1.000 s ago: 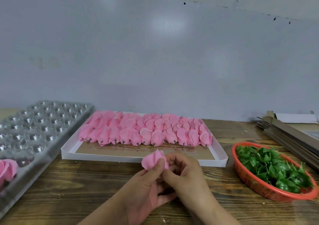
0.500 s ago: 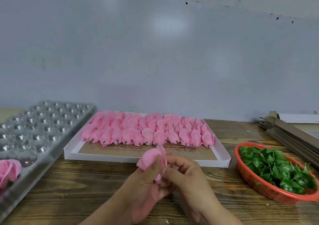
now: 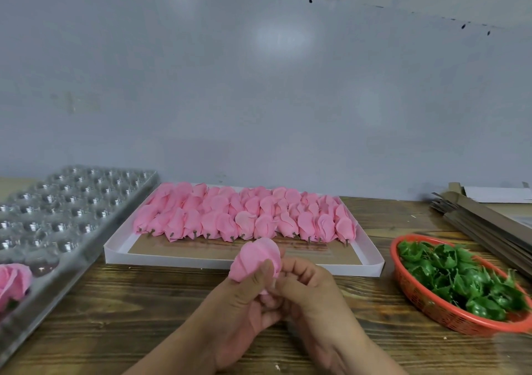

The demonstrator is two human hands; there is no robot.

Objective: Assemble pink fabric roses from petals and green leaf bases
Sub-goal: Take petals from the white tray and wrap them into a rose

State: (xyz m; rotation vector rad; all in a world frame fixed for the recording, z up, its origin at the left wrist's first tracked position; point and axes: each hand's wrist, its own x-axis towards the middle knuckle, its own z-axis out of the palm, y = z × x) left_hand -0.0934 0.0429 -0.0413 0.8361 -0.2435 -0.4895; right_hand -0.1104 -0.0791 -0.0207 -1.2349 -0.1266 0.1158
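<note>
A pink fabric rose bud [image 3: 253, 256] is held above the wooden table, just in front of the white tray [image 3: 201, 262]. My left hand [image 3: 244, 314] grips it with the thumb pressed on its front. My right hand [image 3: 311, 297] has curled fingers pinching the bud's base from the right; the base itself is hidden. Rows of pink petal buds [image 3: 244, 216] with short stems lie in the white tray. Green leaf bases [image 3: 460, 276] fill a red basket [image 3: 426, 308] at the right.
A clear plastic blister tray [image 3: 57, 210] with round cells lies at the left, with one finished pink rose [image 3: 13, 282] in a near cell. Flat brown cardboard pieces [image 3: 489, 225] are stacked at the far right. A grey wall stands behind the table.
The bud has turned in my fingers, and its petals now look more closed and rounded. Both hands stay in the same spot in front of the tray.
</note>
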